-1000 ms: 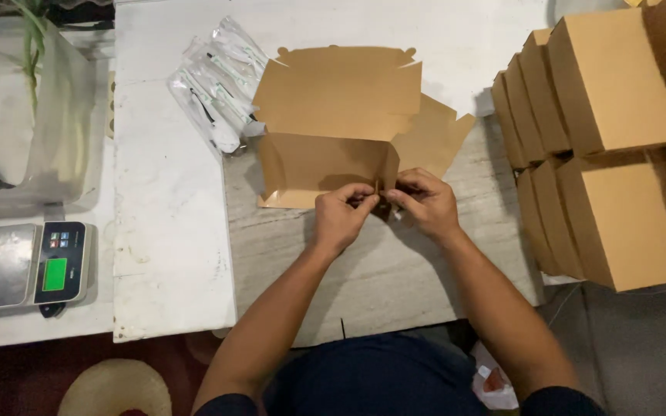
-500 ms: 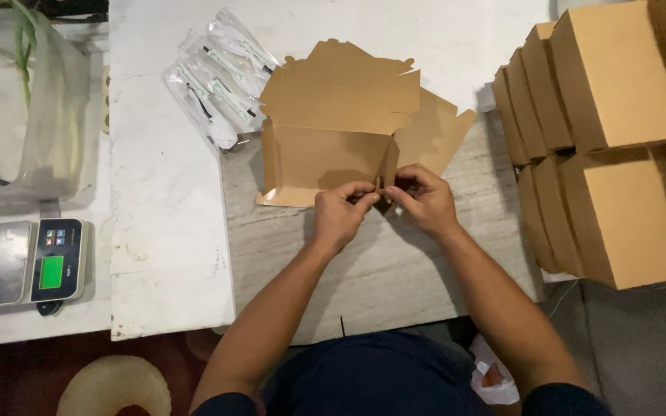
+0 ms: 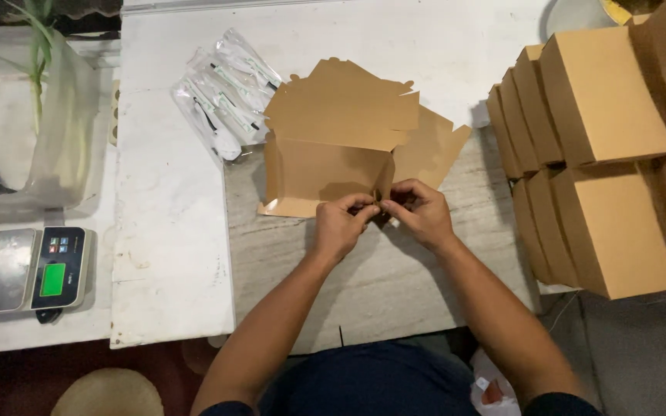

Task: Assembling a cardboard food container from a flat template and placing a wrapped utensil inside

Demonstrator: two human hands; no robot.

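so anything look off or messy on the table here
Nothing is spilled or damaged. The clear packets lie in a loose, fanned heap beside the half-folded cardboard box, whose near corner the left hand and right hand pinch. The finished boxes are stacked neatly.

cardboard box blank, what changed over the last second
The top flap of the cardboard box blank has lifted and folded forward as the front wall stood up. Both the left hand and right hand stay pinching the same corner. The finished boxes, scale and plastic packets are unmoved.

I see a plain brown cardboard box [image 3: 333, 146] on a white-and-grey veined table [image 3: 171, 231] (scale [image 3: 25, 270] screen green).
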